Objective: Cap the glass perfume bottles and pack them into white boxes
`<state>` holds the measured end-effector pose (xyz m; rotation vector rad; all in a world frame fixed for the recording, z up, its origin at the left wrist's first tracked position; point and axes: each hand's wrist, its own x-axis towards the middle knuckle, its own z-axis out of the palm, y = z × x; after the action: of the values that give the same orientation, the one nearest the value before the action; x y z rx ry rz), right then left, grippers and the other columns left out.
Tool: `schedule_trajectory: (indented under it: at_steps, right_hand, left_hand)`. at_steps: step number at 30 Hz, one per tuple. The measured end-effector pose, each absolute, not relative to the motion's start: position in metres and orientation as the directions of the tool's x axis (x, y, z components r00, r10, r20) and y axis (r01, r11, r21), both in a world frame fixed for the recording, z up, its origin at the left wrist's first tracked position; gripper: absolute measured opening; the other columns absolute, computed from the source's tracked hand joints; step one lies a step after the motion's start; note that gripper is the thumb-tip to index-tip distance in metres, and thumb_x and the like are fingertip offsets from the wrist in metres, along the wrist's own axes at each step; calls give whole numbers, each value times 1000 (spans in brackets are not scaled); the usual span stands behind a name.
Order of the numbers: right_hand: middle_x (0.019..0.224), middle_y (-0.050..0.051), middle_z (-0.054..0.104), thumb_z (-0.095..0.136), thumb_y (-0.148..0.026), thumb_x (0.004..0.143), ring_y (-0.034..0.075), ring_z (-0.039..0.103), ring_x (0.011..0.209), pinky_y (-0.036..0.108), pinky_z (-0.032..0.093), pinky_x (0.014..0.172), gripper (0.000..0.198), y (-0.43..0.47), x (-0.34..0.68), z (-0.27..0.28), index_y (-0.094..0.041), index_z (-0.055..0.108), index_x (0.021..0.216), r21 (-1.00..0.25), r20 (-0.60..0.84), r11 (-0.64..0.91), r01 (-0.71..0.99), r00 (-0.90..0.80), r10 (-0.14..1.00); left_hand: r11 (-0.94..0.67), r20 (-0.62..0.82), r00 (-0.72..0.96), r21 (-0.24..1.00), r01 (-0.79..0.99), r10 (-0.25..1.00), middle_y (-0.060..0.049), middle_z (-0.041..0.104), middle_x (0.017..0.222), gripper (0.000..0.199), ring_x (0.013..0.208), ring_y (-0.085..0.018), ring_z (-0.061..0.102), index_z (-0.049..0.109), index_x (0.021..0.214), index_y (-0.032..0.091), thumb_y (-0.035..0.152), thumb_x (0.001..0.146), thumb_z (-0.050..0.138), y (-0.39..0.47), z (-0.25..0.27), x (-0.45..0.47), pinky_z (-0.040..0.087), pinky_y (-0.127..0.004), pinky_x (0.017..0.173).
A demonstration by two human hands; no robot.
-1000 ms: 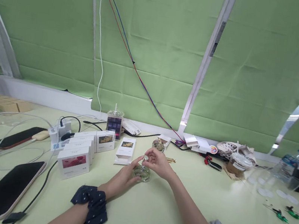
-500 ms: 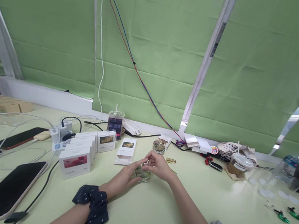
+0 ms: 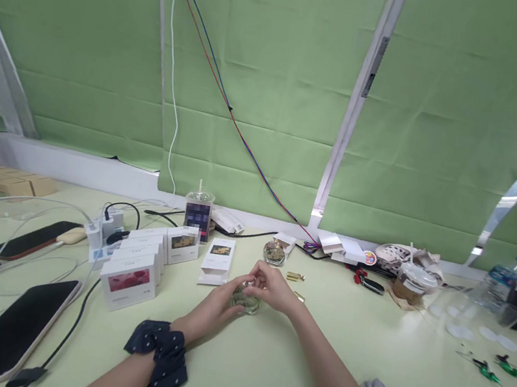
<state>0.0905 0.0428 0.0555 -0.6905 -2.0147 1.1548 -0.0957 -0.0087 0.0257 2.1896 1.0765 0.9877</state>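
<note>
Take the open white box (image 3: 216,264) as your landmark: the glass bottle (image 3: 246,303) stands on the table (image 3: 259,377) just to its right and a little nearer to you. Your left hand (image 3: 215,307), just on the near side of that box, is curved around the bottle's left side, thumb low at the front and fingers up toward the top, so it holds the glass. Your right hand (image 3: 275,289), right of the box, has thumb and fingertips drawn narrow on the bottle's top; which small part they pinch is covered, so you cannot tell it. A second glass bottle (image 3: 274,252) sits to the right of the box and beyond the one you hold. A gold vial (image 3: 295,277) lies further right of the box, with another gold piece (image 3: 299,297) nearer you, partly covered by your right wrist. Left of the box stands a row of white boxes (image 3: 129,281), and behind it, to the left, is a cup with a straw (image 3: 199,210). Well to the box's right lies a red-and-black tool (image 3: 369,281).
</note>
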Motion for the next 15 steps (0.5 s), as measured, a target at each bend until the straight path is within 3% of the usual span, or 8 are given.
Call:
schedule_trajectory:
  at_steps: [15]
  right_hand:
    - [66, -5, 54, 76, -32, 68, 10, 50, 56, 22, 38, 52, 34, 46, 91, 51, -19, 48, 82, -919, 315, 394, -8, -616, 722]
  left_hand:
    - [-587, 422, 425, 696, 414, 801, -8, 49, 137, 55, 127, -23, 46, 36, 135, 26, 17, 85, 55, -4, 18, -96, 37, -42, 105]
